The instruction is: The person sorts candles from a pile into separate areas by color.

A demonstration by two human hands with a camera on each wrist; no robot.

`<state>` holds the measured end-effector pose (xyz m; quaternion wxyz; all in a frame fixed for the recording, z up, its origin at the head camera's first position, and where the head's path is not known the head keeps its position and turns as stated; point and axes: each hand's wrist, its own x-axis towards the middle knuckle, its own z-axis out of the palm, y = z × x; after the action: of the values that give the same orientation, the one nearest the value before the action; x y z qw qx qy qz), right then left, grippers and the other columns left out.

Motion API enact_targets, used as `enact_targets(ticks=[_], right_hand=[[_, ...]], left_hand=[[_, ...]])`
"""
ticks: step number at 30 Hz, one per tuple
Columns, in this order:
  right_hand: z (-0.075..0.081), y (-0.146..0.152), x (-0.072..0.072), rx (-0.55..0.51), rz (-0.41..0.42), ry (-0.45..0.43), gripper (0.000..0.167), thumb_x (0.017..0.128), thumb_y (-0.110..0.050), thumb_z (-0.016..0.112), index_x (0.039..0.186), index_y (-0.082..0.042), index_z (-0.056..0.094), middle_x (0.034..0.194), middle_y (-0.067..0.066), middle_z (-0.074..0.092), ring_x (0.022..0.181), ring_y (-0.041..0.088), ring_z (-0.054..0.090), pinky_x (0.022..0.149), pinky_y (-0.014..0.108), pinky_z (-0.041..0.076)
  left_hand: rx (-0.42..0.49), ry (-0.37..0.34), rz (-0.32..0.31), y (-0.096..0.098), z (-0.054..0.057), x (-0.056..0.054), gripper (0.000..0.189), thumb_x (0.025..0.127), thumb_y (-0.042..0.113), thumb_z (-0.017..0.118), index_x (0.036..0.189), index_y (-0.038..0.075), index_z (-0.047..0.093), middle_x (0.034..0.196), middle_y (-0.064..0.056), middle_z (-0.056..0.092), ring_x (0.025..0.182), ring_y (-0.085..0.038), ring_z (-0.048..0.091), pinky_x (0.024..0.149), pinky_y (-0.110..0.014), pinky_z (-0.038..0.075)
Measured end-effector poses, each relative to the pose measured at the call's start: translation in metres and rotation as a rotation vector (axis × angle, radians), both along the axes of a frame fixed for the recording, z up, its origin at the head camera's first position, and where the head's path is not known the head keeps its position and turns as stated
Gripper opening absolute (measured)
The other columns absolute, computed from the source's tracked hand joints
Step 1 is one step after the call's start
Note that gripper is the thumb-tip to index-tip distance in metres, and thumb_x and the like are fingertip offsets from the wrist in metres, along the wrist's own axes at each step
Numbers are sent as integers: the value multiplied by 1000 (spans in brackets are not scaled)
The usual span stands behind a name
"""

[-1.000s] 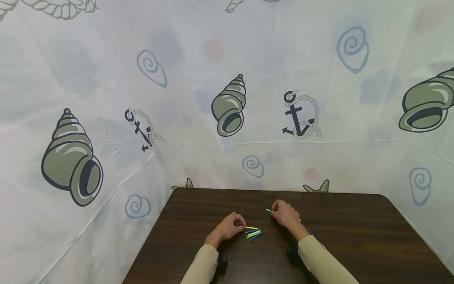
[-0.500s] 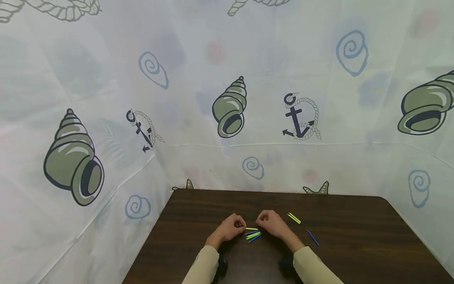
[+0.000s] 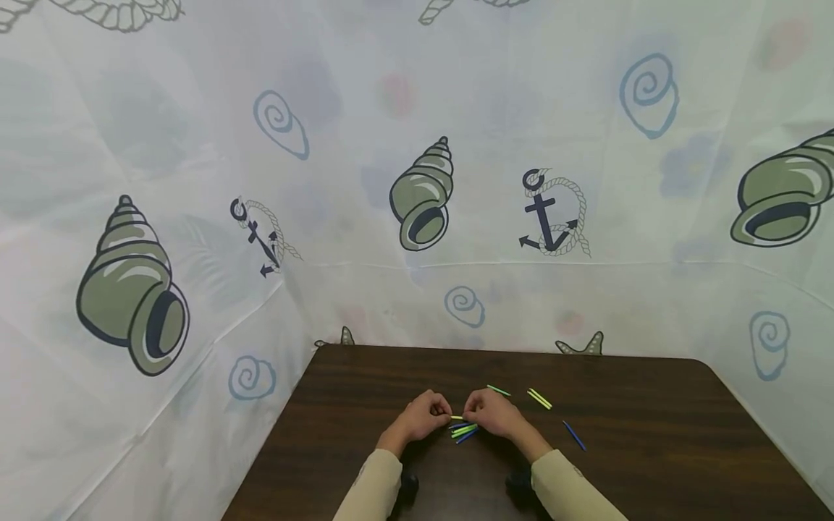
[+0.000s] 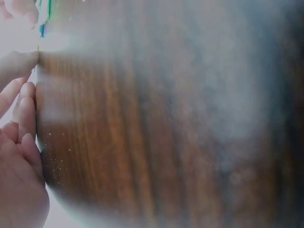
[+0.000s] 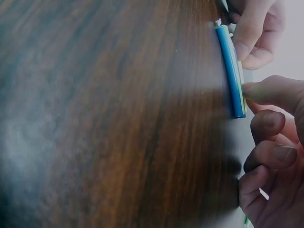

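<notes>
My left hand point(image 3: 420, 416) pinches the left end of a thin yellow candle point(image 3: 457, 417) between thumb and fingertips. From the other side my right hand point(image 3: 496, 414) pinches the same candle's right end. Just in front of it lies a small bundle of green and blue candles point(image 3: 464, 432) on the brown table. Up close in the right wrist view, a blue candle point(image 5: 230, 71) with a whitish wick-like tip lies beside both sets of fingertips. The left wrist view catches only the left hand point(image 4: 19, 128) at its edge, with bits of green and blue above.
Behind the right hand lies a single green candle point(image 3: 499, 390). Farther right are two yellow candles point(image 3: 539, 399) side by side and one blue candle point(image 3: 575, 435). A patterned cloth point(image 3: 365, 304) hangs at the back edge of the wood-grain table point(image 3: 651, 434).
My right hand has let go of a green candle at the back, come forward and left, and taken the yellow candle's right end. The left hand has stayed put.
</notes>
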<state>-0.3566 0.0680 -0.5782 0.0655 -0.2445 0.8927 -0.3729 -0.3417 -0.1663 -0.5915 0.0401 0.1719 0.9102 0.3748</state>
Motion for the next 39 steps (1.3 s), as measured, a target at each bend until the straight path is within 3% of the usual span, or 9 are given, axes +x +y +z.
enact_targets(ticks=[3, 8, 15, 23, 30, 35, 39], right_hand=[[1, -1, 0, 13, -7, -7, 8, 97, -18, 76, 90, -14, 76, 76, -4, 61, 65, 13, 51, 58, 30, 40], [3, -3, -2, 37, -6, -36, 9, 97, -18, 76, 89, -14, 77, 74, -5, 61, 64, 12, 52, 58, 30, 41], [10, -3, -5, 43, 77, -46, 10, 97, -11, 76, 88, -7, 78, 76, -2, 66, 66, 13, 53, 62, 30, 44], [13, -5, -8, 99, 111, -64, 12, 95, -7, 73, 84, -9, 75, 72, -5, 61, 60, 11, 50, 60, 27, 42], [14, -10, -14, 184, 127, -42, 12, 93, -10, 73, 81, -14, 72, 70, -7, 61, 60, 10, 51, 59, 27, 42], [13, -11, -13, 189, 128, -54, 9, 92, -11, 74, 85, -16, 72, 71, -7, 63, 60, 11, 52, 59, 29, 43], [10, -11, -12, 172, 128, -33, 8, 93, -12, 73, 85, -16, 72, 66, -8, 58, 57, 10, 49, 57, 28, 41]], left_hand=[[4, 24, -26, -1, 3, 1, 6, 102, 20, 73, 96, 21, 73, 97, 3, 59, 85, -10, 55, 81, -34, 48], [-4, -11, -3, 0, 3, 2, 6, 102, 22, 73, 96, 23, 73, 97, 6, 58, 85, -8, 54, 84, -35, 47], [-11, 7, -5, 0, -2, -1, 8, 102, 21, 72, 95, 25, 72, 96, 6, 58, 84, -7, 54, 88, -41, 43], [4, -7, -3, -1, -9, -6, 9, 102, 20, 73, 95, 26, 72, 96, 8, 57, 85, -8, 54, 92, -47, 42], [-12, 0, -13, 0, 3, 1, 5, 104, 21, 70, 99, 21, 72, 98, 5, 58, 86, -8, 54, 90, -44, 42], [-27, -15, -25, 2, 12, 7, 8, 106, 19, 69, 102, 13, 72, 100, 1, 59, 87, -11, 54, 92, -49, 41], [-26, -20, 4, 2, 7, 3, 5, 104, 19, 71, 99, 18, 72, 98, 3, 58, 86, -10, 53, 94, -51, 40]])
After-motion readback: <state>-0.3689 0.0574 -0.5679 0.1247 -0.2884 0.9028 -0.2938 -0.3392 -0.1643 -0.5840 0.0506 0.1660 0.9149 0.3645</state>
